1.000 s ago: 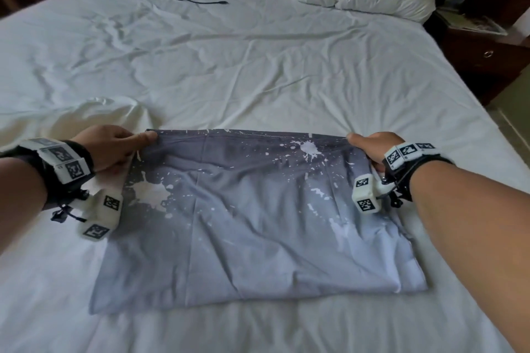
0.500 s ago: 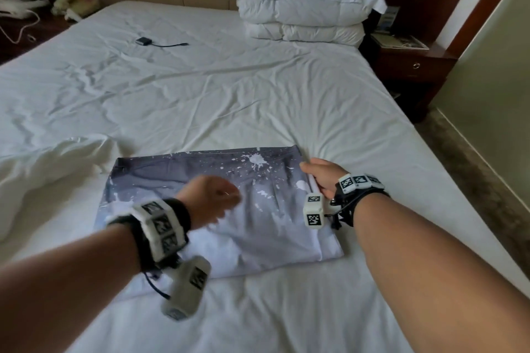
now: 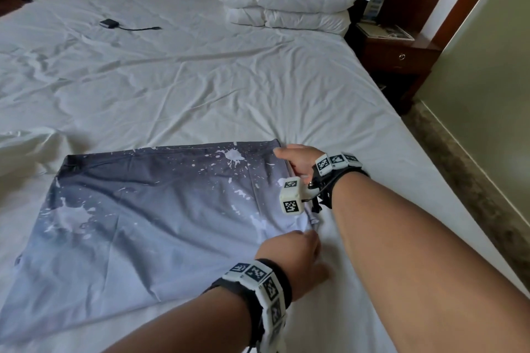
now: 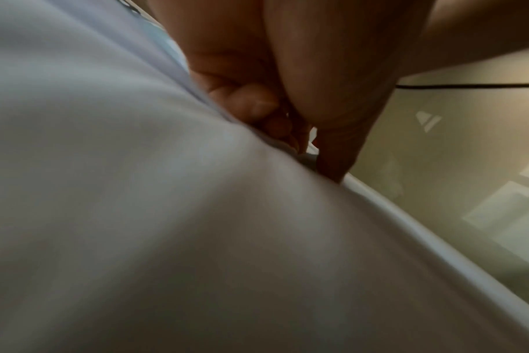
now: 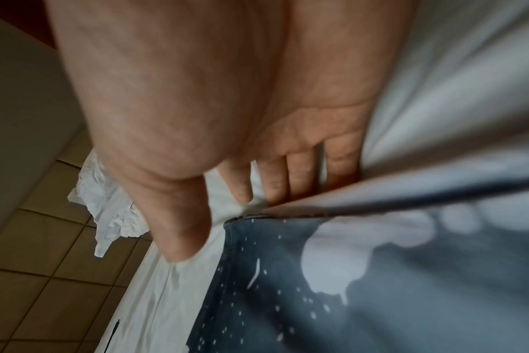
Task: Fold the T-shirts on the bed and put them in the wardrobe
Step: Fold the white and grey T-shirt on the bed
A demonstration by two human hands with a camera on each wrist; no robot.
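Right hand [image 3: 299, 162] pinched the far right corner of the grey, white-splattered cotton T-shirt [image 3: 149, 218], fingers tucked under the cloth; the left hand [image 3: 292, 259] reached across to the near right corner, fingers curled at its edge, though whether it gripped could not be told. Half-folded, the shirt lay flat on the white-sheeted bed [image 3: 200, 80], its long axis running left to right. Soft, light and limp, it looked likely to sag unless held by both corners.

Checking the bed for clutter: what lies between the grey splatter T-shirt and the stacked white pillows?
In the head view, only wrinkled white bedsheet separates the grey splatter-print T-shirt from the stacked white pillows.
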